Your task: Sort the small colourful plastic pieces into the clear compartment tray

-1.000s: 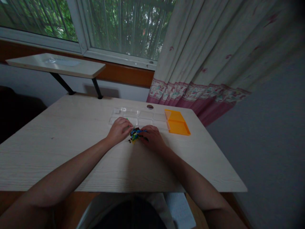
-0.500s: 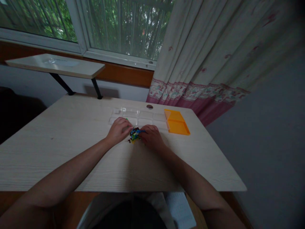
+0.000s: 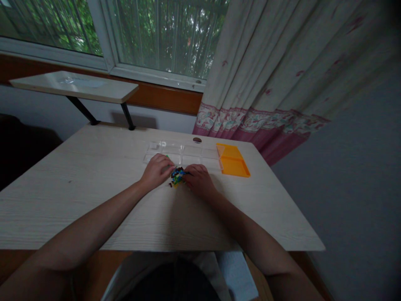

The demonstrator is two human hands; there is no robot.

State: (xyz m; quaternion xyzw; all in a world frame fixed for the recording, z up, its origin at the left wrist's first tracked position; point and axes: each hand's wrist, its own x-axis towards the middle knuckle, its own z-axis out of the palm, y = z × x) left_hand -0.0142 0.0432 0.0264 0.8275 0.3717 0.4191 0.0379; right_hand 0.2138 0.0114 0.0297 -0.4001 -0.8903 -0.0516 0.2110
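A small heap of tiny toy bricks (image 3: 178, 175), in blue, green, yellow, dark brown and white, lies on the table between my hands. My left hand (image 3: 156, 170) rests at the heap's left side, its fingers curled in and the tips meeting the thumb; whatever they pinch is too small to make out. From the right, my right hand (image 3: 199, 179) reaches to the heap with bent, closed fingers, and a small dark piece seems to show at their tips. Just behind both hands lies a clear compartment box (image 3: 191, 150), partly covered by them. A bit of green shows beyond my left fingers.
An orange plastic case (image 3: 234, 161) lies open against the clear box's right end. A round dark grommet (image 3: 197, 140) sits near the back edge of the pale table (image 3: 125, 217). At the back left a raised shelf (image 3: 94, 88) stands on black legs. A curtain (image 3: 266, 83) hangs behind.
The fingers of my right hand have shifted slightly at the heap; the blue piece seen by their tips before now looks darker. My left hand stays in place.
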